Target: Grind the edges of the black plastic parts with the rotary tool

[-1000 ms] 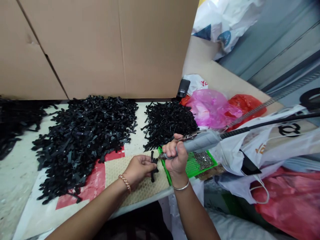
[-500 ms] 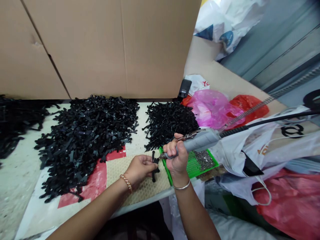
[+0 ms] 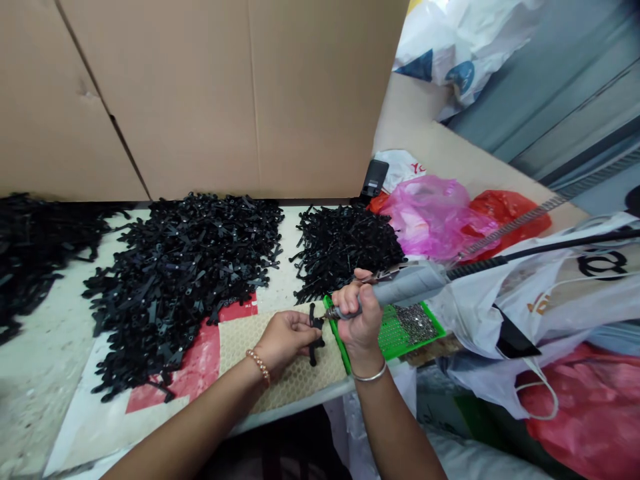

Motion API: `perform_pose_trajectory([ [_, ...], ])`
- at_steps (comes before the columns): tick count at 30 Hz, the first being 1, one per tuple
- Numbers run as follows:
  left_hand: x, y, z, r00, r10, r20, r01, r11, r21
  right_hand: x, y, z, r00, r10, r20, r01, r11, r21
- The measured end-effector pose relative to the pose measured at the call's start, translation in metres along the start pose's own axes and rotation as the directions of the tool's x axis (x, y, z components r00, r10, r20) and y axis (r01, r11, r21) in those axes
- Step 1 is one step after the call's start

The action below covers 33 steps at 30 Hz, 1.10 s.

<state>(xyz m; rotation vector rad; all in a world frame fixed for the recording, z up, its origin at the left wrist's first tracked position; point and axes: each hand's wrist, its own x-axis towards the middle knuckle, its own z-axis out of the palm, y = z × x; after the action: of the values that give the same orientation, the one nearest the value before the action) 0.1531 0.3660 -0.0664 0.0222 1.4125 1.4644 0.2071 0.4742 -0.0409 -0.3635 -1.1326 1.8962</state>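
As fingers pinch it, black cross-shaped part [image 3: 313, 333], matte.

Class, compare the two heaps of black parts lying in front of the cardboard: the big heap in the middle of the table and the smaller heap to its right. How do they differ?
The big heap spreads wide and loose, reaching down onto the red sheet; the smaller heap is compact and lies nearer the green tray. The big heap's pieces look broader and flatter, the smaller heap's finer. Both are black.

Your mat [image 3: 280, 373] sits front-centre; tray [image 3: 387, 333] right of it, parts piles [image 3: 180, 267] behind, cardboard [image 3: 210, 93] rearmost.
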Motion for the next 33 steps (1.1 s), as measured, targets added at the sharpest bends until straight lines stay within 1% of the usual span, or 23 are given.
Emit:
perform_pose_trajectory([
  [3,-0.0002,0.0009,0.0003,1.000,-0.005,0.020,0.005,1.000,-0.004,0.0001,0.0006,-0.0007,1.000,0.001,0.016,-0.002,1.000,0.020],
  [6,0.0002,0.0000,0.0001,1.000,0.000,0.018,0.000,1.000,-0.007,-0.0003,0.0011,-0.0014,1.000,0.000,0.031,-0.001,1.000,0.025],
  [12,0.0032,-0.0028,-0.0017,1.000,0.004,0.010,-0.005,1.000,0.017,-0.0003,-0.0003,-0.0010,0.999,-0.004,0.034,0.004,1.000,-0.016],
  [16,0.0033,-0.0022,-0.0011,1.000,0.007,0.005,-0.007,1.000,0.021,0.0003,-0.0008,-0.0014,0.999,-0.005,0.048,0.004,1.000,0.007],
  [21,0.0010,0.0010,0.0013,1.000,-0.002,-0.008,0.002,1.000,0.024,-0.0005,0.0017,-0.0029,0.999,0.000,0.039,-0.002,0.999,0.046],
  [24,0.0005,0.0015,0.0011,1.000,-0.004,0.000,0.004,1.000,0.019,-0.0018,0.0019,-0.0031,0.999,0.000,0.044,-0.003,0.998,0.055],
  [28,0.0012,-0.0003,-0.0007,1.000,0.009,0.014,-0.010,1.000,0.005,-0.0026,0.0001,-0.0022,0.999,-0.004,0.038,0.003,1.000,0.026],
  [33,0.0032,-0.0033,-0.0030,0.999,0.017,0.037,-0.018,0.999,0.028,-0.0013,-0.0027,-0.0001,0.999,0.004,0.033,-0.005,1.000,0.011],
])
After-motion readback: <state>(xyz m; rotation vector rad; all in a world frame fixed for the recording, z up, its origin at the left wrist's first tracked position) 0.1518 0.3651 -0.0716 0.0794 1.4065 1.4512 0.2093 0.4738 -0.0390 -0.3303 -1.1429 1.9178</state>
